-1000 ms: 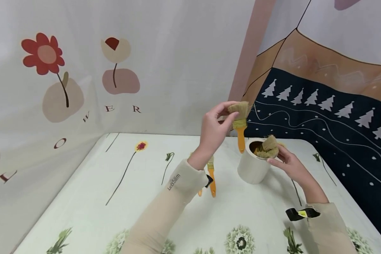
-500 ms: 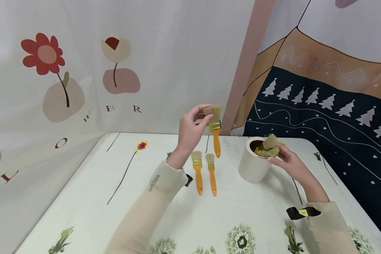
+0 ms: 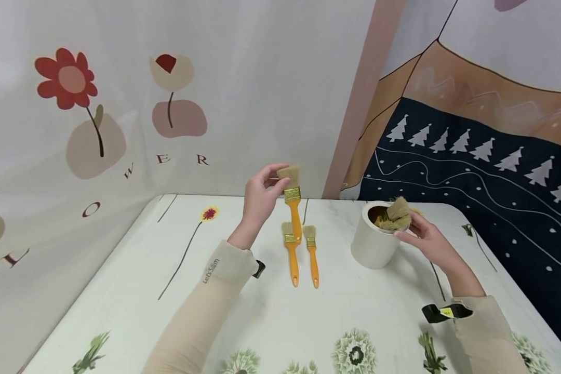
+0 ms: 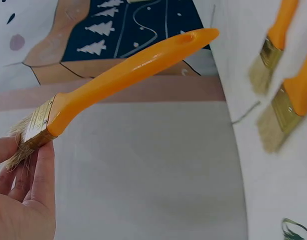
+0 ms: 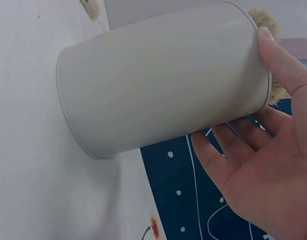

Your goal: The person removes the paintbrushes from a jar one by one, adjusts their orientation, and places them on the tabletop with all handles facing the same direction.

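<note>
My left hand pinches a paintbrush by its bristles, the orange handle hanging downward over the table. In the left wrist view the thumb and fingers press the pale bristles just below the brass-coloured ferrule. Two more orange-handled brushes lie side by side on the table, a wider brush on the left and a narrower brush on the right. My right hand grips a white cylindrical pot near its rim. Bristle heads of brushes stick out of the pot.
A white cloth with printed flowers covers the table. Behind it hangs a pale curtain with flower prints, and to the right a dark blue cloth with white trees.
My left hand has moved left and down with the paintbrush, away from the pot to above the two lying brushes. The right hand and the pot have stayed in place.
</note>
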A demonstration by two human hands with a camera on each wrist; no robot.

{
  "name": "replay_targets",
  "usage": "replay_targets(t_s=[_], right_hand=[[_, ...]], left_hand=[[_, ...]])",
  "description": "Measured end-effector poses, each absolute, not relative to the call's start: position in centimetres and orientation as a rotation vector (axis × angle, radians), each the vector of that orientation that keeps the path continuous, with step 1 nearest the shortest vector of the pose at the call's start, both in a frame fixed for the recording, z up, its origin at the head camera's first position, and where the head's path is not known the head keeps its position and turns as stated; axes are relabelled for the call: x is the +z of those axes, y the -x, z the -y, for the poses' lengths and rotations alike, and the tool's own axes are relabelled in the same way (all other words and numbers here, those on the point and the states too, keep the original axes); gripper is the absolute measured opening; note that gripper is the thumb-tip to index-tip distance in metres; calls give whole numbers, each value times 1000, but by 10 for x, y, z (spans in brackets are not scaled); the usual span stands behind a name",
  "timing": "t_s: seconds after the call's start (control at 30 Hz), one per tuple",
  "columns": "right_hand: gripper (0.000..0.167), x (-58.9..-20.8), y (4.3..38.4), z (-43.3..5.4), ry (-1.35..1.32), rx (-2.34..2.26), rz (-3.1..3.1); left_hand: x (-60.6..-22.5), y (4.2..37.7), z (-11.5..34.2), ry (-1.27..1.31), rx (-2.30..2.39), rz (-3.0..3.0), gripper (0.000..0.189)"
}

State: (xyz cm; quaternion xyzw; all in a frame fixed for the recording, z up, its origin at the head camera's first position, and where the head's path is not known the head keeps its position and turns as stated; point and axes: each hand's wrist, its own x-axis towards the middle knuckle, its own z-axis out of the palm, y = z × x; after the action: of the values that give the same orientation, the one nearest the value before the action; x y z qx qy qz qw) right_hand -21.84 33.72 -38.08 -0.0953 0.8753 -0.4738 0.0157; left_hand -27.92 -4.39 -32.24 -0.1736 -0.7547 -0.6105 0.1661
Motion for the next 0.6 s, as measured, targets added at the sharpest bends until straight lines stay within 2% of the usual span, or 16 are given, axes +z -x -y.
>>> replay_targets(t_s=[0.6], right_hand=[[78, -381, 218, -337, 300, -1498, -2709]], left_hand=[[-354, 289, 70, 253, -1799, 2315, 33]])
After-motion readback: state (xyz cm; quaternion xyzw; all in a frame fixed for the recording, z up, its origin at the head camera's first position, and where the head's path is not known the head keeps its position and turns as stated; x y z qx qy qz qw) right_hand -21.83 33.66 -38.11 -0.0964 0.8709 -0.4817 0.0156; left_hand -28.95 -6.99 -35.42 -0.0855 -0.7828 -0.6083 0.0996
